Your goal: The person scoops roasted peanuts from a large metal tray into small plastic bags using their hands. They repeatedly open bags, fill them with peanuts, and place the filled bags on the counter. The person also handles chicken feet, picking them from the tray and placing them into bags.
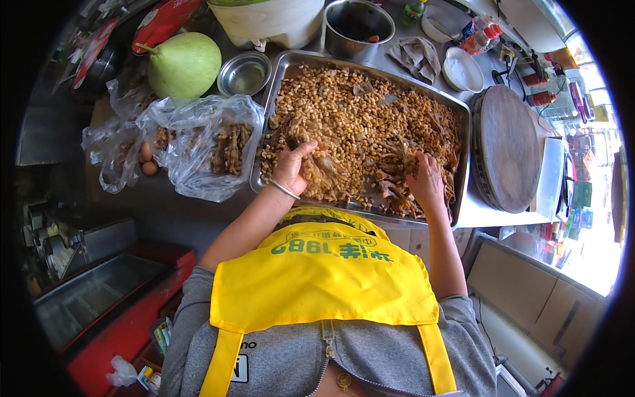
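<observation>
In front of me a metal tray (364, 213) holds a thick layer of cooked beans or peanuts (342, 109), with braised chicken feet (392, 191) heaped at its near right. My left hand (292, 171), wearing a bangle, is over the tray's left side. Its thumb and fingers close around a brown braised poultry piece (325, 167) that rests against the beans. Another brown piece (296, 128) lies just beyond the thumb. My right hand (429, 181) reaches into the heap of chicken feet; its fingertips are partly hidden there, so a grip cannot be made out.
Left of the tray lie clear plastic bags (198, 164) with chicken feet, brown eggs (149, 168), a green gourd (184, 65) and a metal bowl (244, 74). A steel pot (359, 30) and a cloth (415, 58) stand behind. A round chopping block (511, 149) borders the right side.
</observation>
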A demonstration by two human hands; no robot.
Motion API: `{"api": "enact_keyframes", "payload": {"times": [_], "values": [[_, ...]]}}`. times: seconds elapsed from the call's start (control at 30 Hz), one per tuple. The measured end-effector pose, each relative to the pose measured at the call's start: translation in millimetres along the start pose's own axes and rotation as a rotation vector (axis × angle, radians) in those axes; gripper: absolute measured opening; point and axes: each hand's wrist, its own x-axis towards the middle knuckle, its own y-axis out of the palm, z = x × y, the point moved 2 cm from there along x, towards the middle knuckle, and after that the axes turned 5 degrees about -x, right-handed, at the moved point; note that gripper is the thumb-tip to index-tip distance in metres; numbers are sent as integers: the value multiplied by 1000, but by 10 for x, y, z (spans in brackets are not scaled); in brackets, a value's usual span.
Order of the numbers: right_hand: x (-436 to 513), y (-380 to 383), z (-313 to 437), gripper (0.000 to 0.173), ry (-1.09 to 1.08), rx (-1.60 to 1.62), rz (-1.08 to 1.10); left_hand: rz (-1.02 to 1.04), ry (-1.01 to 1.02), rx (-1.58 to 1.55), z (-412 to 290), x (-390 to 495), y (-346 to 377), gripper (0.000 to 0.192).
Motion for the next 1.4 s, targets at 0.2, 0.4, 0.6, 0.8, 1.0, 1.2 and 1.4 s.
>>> {"api": "enact_keyframes", "payload": {"times": [0.2,0.4,0.6,0.8,1.0,1.2,1.4], "values": [[363,238,25,33,6,-256,227,22,-29,39,45,15,12,23],[782,437,134,22,-63,-476,464,15,-17,20,-7,4,14,24],[725,284,128,23,-55,-317,369,26,-2,4,-29,-27,15,24],[736,381,-11,25,-21,-201,279,35,-33,22,-29,-63,25,20],[669,451,12,22,-16,-178,138,47,-17,11,-47,-68,-25,23],[728,356,5,19,-53,-134,231,50,-8,-1,-37,-65,-44,27],[473,63,172,43,-275,-227,55,19,16,-5,-45,-69,-72,29]]}}
